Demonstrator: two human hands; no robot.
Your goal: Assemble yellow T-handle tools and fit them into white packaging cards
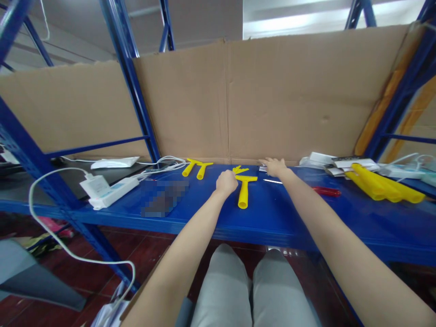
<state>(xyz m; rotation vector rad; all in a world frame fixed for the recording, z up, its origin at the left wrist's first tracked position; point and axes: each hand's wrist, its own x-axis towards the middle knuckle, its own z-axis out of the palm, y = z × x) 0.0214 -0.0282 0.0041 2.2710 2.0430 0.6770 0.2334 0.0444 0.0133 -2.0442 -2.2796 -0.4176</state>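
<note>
Blue shelf (262,222), work in hand: one yellow T-shaped piece (243,195) lying singly before you, beside your left hand (226,182); fingers curled into a fist near thin yellow strips (241,170), whether pinching one you cannot tell from this view. Your right hand (275,167): fingers spread, palm down, beside a small pale item (262,169) at the rear edge; a grip is not visible. Two further yellow T-shaped pieces (201,171) at rear left; yellow tubular pieces (381,186), grouped, at right, near a red item (327,191). Progress, as judged: sorting or joining unconfirmed, no finished set identifiable, share done or left indeterminable. Markings: dark print on the black-and-white packaging (354,160), too small to read; no brand or label legible to you
</note>
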